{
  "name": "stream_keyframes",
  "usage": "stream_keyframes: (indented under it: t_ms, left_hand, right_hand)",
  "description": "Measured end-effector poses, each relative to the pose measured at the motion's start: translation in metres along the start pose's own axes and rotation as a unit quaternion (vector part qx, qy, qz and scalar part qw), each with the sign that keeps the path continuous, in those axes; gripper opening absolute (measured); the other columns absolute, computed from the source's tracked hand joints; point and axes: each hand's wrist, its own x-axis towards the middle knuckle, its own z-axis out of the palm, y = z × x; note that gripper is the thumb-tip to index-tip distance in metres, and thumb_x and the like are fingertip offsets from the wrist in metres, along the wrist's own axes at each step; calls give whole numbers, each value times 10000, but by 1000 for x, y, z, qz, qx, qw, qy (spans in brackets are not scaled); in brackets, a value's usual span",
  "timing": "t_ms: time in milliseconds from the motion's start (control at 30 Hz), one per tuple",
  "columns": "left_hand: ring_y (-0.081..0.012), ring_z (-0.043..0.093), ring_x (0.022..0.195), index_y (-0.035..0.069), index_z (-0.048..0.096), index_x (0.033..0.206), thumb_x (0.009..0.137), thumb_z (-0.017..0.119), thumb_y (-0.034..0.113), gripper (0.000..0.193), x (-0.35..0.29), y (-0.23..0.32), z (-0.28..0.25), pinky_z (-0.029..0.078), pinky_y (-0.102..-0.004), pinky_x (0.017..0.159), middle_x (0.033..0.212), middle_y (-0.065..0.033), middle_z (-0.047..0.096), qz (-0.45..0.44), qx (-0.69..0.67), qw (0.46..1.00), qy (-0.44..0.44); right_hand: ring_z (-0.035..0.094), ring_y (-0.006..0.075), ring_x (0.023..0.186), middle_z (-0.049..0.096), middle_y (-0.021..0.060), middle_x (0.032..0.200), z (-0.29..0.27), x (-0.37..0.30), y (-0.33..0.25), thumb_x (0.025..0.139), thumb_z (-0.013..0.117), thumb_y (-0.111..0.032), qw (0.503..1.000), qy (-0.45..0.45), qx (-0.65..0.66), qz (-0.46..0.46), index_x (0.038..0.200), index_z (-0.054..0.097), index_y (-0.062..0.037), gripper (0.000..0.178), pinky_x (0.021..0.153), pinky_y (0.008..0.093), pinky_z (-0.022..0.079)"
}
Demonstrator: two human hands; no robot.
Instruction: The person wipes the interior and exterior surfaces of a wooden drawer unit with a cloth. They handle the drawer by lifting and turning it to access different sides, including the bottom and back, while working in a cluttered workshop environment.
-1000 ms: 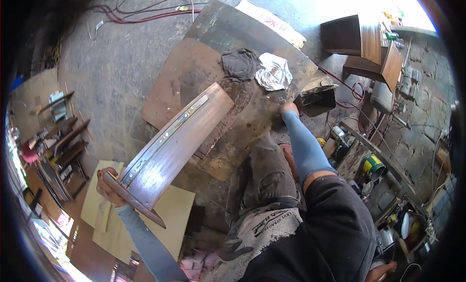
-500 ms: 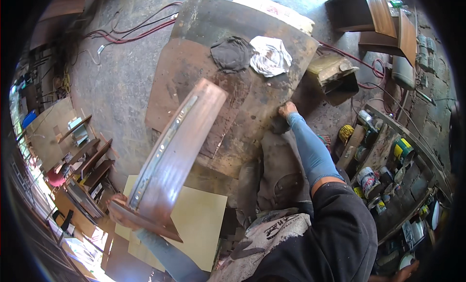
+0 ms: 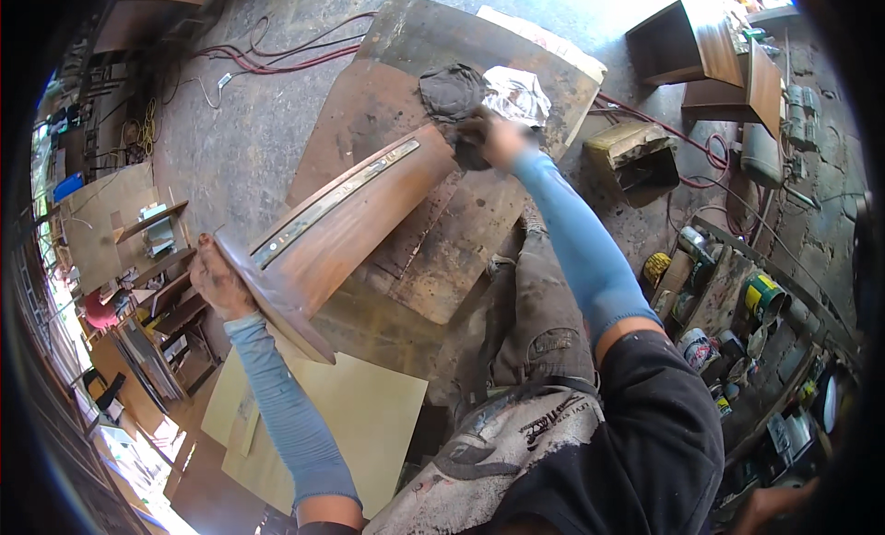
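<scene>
My left hand (image 3: 219,279) grips the edge of the front panel of a brown wooden drawer (image 3: 369,217). The drawer is tilted, its far end over a stained board (image 3: 433,282), and a metal slide rail (image 3: 336,203) runs along its upward side. My right hand (image 3: 507,146), smeared by motion, is closed on a dark rag (image 3: 472,141) at the drawer's far end. Just beyond lie a crumpled dark grey cloth (image 3: 450,91) and a white cloth (image 3: 516,94) on the board.
A pale yellow panel (image 3: 359,415) lies near my left forearm. To the right stand an open metal can (image 3: 636,171), wooden drawer boxes (image 3: 682,51) and a rack of paint cans (image 3: 763,295). Red hoses (image 3: 295,60) cross the floor. Another person's hand (image 3: 774,507) shows at lower right.
My right hand has moved forward and left with the dark rag, up to the drawer's far end. My left hand has raised the front panel, and the drawer has swung clockwise.
</scene>
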Motion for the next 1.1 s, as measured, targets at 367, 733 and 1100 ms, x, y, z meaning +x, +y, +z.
stream_keyframes:
  t_ms: [367,733,1100]
  left_hand:
    - [-85,387,574,46,453,653,996,433,397,491,-41,-28,-21,306,-289,520,604,27,439,66,-35,997,27]
    - [-210,546,686,12,525,760,969,388,221,325,-52,-112,-72,464,-351,696,732,-102,567,222,-4,972,-80]
    - [-184,587,756,57,554,909,857,603,194,154,-25,-151,-88,491,-330,700,839,-38,589,123,199,972,-27]
  right_hand:
    - [633,324,901,674,120,906,43,31,-253,736,608,-178,879,17,230,-417,890,707,-89,204,790,411,527]
    - [642,290,960,685,116,981,94,30,-67,731,683,-61,973,52,85,-209,941,730,-95,218,849,378,528]
    - [658,336,919,654,216,981,101,-14,-245,655,695,-143,988,41,45,-143,1011,664,-38,372,803,436,555]
